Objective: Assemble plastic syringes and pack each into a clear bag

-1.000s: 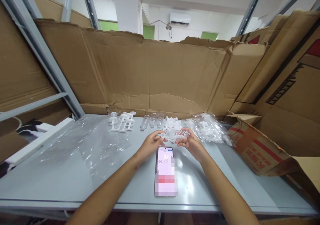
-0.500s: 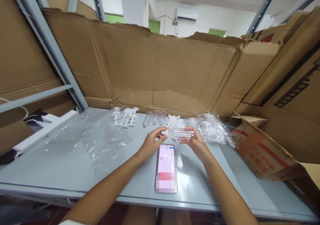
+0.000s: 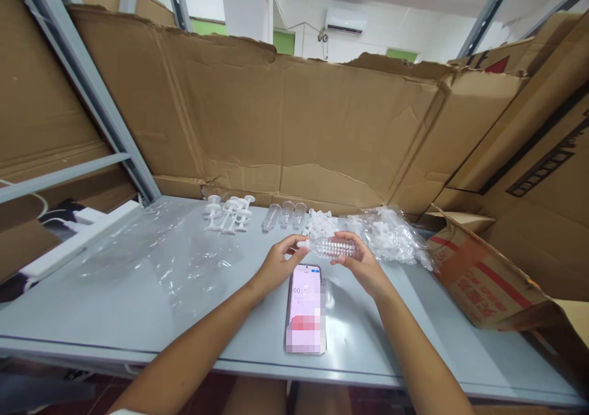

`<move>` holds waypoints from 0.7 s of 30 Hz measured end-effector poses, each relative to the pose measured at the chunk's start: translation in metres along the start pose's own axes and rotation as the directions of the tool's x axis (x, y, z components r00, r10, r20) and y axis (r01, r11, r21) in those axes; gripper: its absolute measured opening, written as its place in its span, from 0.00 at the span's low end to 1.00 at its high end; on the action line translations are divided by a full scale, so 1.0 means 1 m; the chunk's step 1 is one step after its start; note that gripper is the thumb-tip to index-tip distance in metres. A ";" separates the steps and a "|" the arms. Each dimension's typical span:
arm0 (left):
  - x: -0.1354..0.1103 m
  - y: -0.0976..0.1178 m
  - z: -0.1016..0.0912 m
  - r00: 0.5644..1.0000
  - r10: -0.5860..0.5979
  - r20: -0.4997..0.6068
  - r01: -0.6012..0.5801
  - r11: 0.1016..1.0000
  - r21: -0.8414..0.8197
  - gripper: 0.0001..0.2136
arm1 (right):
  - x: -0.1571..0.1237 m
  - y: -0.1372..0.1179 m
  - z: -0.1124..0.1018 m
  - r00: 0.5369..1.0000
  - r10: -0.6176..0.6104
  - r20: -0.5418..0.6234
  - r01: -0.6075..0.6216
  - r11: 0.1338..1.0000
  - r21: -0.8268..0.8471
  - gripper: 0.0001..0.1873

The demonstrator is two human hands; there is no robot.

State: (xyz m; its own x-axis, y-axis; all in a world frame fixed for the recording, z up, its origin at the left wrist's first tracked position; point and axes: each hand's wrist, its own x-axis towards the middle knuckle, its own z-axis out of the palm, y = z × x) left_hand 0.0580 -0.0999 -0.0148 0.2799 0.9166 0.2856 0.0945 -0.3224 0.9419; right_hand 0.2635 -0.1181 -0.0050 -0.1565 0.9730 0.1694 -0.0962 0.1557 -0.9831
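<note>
Clear ribbed plastic tube held horizontal just above the phone. Right hand grips its body, fingers curled over. Left hand pinches the white cap at 9 o'clock. Loose white caps at 12.

Head camera looks forward and down (from close) over the table.

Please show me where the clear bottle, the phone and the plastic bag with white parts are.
clear bottle (image 3: 334,248): head view, ribbed middle of its body.
phone (image 3: 305,307): head view, middle of the screen.
plastic bag (image 3: 396,240): head view, middle, over the white parts.
</note>
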 end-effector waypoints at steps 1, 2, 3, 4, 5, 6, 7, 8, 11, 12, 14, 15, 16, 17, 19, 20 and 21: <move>0.000 0.000 0.000 1.000 -0.002 0.013 0.002 1.000 -0.005 0.12 | 0.000 0.000 0.000 1.000 -0.005 0.003 0.005 1.000 -0.003 0.22; 0.000 0.000 0.000 1.000 -0.003 0.026 0.004 1.000 -0.011 0.12 | 0.000 -0.001 0.000 1.000 -0.010 0.005 0.010 1.000 -0.009 0.21; 0.000 -0.001 0.000 0.999 -0.006 0.040 0.007 1.000 -0.018 0.13 | -0.001 -0.001 0.000 1.000 -0.015 0.008 0.015 1.000 -0.018 0.21; 0.000 -0.001 -0.001 0.998 -0.010 0.054 0.011 1.000 -0.024 0.13 | -0.001 -0.002 0.000 1.000 -0.020 0.009 0.020 0.999 -0.028 0.20; 0.001 -0.002 -0.001 0.998 -0.014 0.065 0.016 0.999 -0.028 0.14 | -0.001 -0.002 0.000 1.000 -0.023 0.009 0.023 0.999 -0.039 0.20; 0.001 -0.002 -0.001 0.997 -0.019 0.068 0.021 0.999 -0.028 0.14 | -0.001 -0.002 0.000 1.000 -0.024 0.009 0.025 0.999 -0.046 0.19; 0.001 -0.003 -0.001 0.997 -0.023 0.069 0.025 0.999 -0.026 0.14 | -0.002 -0.003 0.000 1.000 -0.023 0.008 0.023 0.998 -0.052 0.19; 0.001 -0.004 -0.001 0.998 -0.025 0.065 0.027 0.999 -0.021 0.14 | -0.002 -0.003 0.000 1.000 -0.020 0.008 0.021 0.998 -0.055 0.19; 0.003 -0.006 0.000 1.000 -0.005 0.028 0.006 1.000 -0.006 0.11 | -0.001 -0.003 0.000 1.000 -0.021 -0.004 0.021 0.998 -0.061 0.19; 0.003 -0.006 0.000 1.000 0.007 0.017 -0.006 1.000 -0.008 0.11 | -0.001 -0.003 0.000 1.000 -0.025 -0.009 0.024 0.998 -0.060 0.19; 0.004 -0.007 0.001 1.000 0.025 0.016 -0.024 0.999 -0.025 0.11 | 0.000 -0.003 0.000 1.000 -0.024 -0.012 0.023 0.998 -0.054 0.18; 0.004 -0.007 0.001 0.999 0.028 0.026 -0.027 0.999 -0.039 0.12 | 0.000 -0.003 0.000 1.000 -0.022 -0.008 0.021 0.999 -0.049 0.18; 0.004 -0.007 0.000 0.999 0.027 0.037 -0.025 0.998 -0.052 0.12 | 0.000 -0.003 0.000 1.000 -0.020 -0.003 0.020 0.999 -0.044 0.18; 0.004 -0.006 0.000 0.999 0.025 0.046 -0.022 0.998 -0.061 0.12 | 0.000 -0.004 0.000 1.000 -0.017 0.003 0.017 0.999 -0.041 0.18; 0.004 -0.006 0.000 0.999 0.020 0.048 -0.017 0.998 -0.064 0.12 | 0.000 -0.004 0.000 1.000 -0.014 0.006 0.014 0.999 -0.039 0.18; 0.004 -0.006 -0.001 0.999 0.019 0.046 -0.016 0.998 -0.062 0.12 | 0.000 -0.004 0.000 1.000 -0.013 0.002 0.013 0.999 -0.040 0.18; 0.004 -0.006 -0.001 0.999 0.018 0.043 -0.015 0.998 -0.063 0.12 | 0.000 -0.004 0.000 1.000 -0.010 -0.003 0.010 0.999 -0.041 0.18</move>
State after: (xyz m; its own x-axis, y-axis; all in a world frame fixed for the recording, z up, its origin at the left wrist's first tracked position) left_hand 0.0578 -0.0942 -0.0190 0.3219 0.8997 0.2947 0.0301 -0.3209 0.9467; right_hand 0.2642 -0.1188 -0.0009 -0.1524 0.9719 0.1791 -0.0572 0.1722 -0.9834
